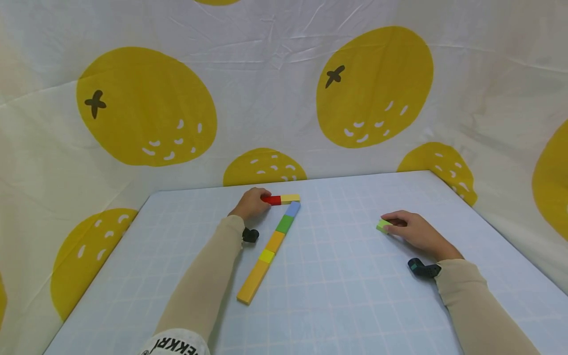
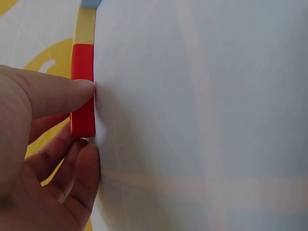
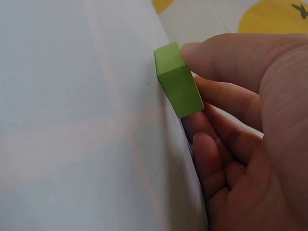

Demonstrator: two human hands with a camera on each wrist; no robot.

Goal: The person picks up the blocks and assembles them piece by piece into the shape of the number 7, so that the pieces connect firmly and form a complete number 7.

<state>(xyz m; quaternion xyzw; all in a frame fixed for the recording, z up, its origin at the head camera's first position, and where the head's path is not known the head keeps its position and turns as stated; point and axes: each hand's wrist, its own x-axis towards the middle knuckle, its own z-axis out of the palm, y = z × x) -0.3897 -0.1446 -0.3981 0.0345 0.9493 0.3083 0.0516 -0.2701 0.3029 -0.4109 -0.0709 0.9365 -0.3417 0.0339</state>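
In the head view my left hand (image 1: 253, 203) is at the far side of the table, pinching a red block (image 2: 83, 115) between thumb and fingers. The red block's end meets a pale yellow block (image 1: 290, 198). From there a slanting row runs toward me: a blue block (image 1: 293, 208), a green block (image 1: 284, 224), an orange block (image 1: 275, 242), a small yellow block (image 1: 266, 256) and a long orange block (image 1: 253, 282). Off to the right, my right hand (image 1: 414, 230) pinches a light green block (image 3: 180, 86) at the table surface, apart from the row.
A pale blue checked cloth (image 1: 337, 291) covers the table. Behind and beside it hangs a white curtain (image 1: 266, 108) with large yellow fruit prints. Dark wrist devices are strapped on both wrists, the right device (image 1: 423, 268) hanging just above the cloth.
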